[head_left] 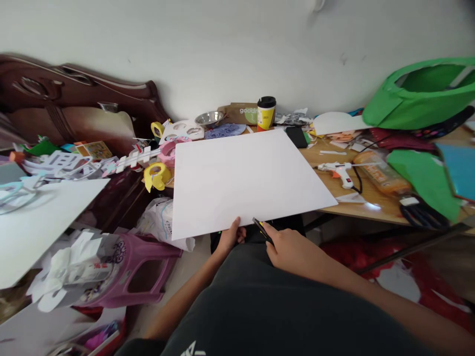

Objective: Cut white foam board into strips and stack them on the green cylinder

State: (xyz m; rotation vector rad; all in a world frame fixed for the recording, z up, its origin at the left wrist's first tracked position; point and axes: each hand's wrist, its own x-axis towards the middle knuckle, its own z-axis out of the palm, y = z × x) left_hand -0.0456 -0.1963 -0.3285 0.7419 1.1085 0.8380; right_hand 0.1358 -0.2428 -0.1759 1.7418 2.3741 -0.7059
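Observation:
A large white board (245, 178) lies on the wooden table, its front edge jutting out over my lap. At that front edge my left hand (232, 235) grips the board, thumb on top and fingers curled beneath. Just to the right, my right hand (284, 242) is closed around a black and yellow cutter (263, 231). The cutter's tip is at the board's front edge, pointing up and left. Whether it touches the board I cannot tell.
Right of the board lie a white glue gun (339, 173), an orange packet (382, 173) and green sheets. A yellow cup (266, 113) and a metal bowl (210, 118) stand behind. At left are yellow tape (156, 175) and a cluttered purple stool (148, 267).

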